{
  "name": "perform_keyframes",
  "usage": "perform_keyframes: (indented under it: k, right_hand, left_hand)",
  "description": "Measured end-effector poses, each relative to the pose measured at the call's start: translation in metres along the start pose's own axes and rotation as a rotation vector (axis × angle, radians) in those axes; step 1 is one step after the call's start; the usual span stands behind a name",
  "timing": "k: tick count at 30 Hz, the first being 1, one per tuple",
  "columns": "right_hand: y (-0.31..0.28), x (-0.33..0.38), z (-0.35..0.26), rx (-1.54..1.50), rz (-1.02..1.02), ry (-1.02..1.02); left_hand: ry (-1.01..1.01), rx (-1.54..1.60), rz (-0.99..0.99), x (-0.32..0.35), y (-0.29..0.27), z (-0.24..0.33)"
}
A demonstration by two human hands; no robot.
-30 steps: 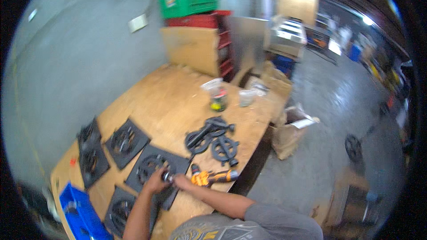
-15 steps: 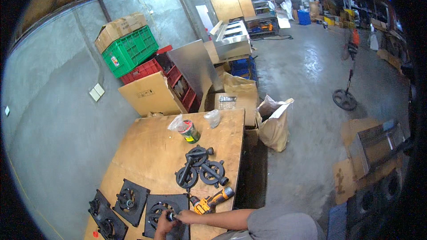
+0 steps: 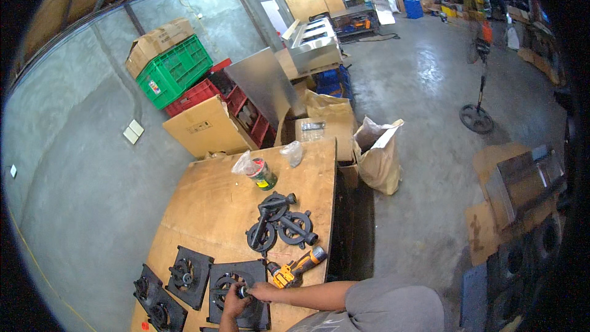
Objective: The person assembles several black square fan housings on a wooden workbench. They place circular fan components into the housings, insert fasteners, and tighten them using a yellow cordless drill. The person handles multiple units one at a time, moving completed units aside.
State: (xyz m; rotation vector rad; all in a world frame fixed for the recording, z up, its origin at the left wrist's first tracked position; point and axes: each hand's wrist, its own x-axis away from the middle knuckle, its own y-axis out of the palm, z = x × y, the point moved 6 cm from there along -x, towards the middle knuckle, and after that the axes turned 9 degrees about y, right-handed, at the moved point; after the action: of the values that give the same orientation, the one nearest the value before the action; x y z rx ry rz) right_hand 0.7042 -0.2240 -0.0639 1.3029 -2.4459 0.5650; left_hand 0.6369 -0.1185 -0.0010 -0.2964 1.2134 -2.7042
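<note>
My left hand (image 3: 233, 302) is closed around a small part with a pale round end (image 3: 243, 292), too small to name. From the right, my right hand (image 3: 263, 292) reaches to the same part with its fingers pinched. Both hands are over a black square burner plate (image 3: 255, 270) with a ring in its middle. To its left lie another black burner plate (image 3: 195, 258) and further black burner pieces (image 3: 161, 313). Just beyond my right hand lies a yellow and black cordless drill (image 3: 295, 268). Several black cast burner rings with pipes (image 3: 279, 224) are piled farther up the table.
On the wooden table (image 3: 203, 209) stand a dark green tub (image 3: 263, 175) and a clear plastic bag (image 3: 292, 154). Behind are a cardboard box (image 3: 206, 129), red crates (image 3: 190, 98) and a green crate (image 3: 175, 67). An open sack (image 3: 376, 160) stands by the table's right edge.
The view has shifted slightly, so the table appears higher and farther right. Both hands stay together on the small part over the same plate.
</note>
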Motion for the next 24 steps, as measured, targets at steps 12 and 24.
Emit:
perform_keyframes:
  k: [12, 24]
  right_hand:
    - [0.012, -0.004, 0.0, 0.179, 0.608, -0.485]
    - [-0.003, 0.028, -0.014, 0.215, 0.28, -0.307]
  left_hand:
    - [0.142, -0.019, 0.048, -0.003, -0.004, -0.005]
    - [0.028, -0.014, 0.077, 0.012, -0.006, 0.031]
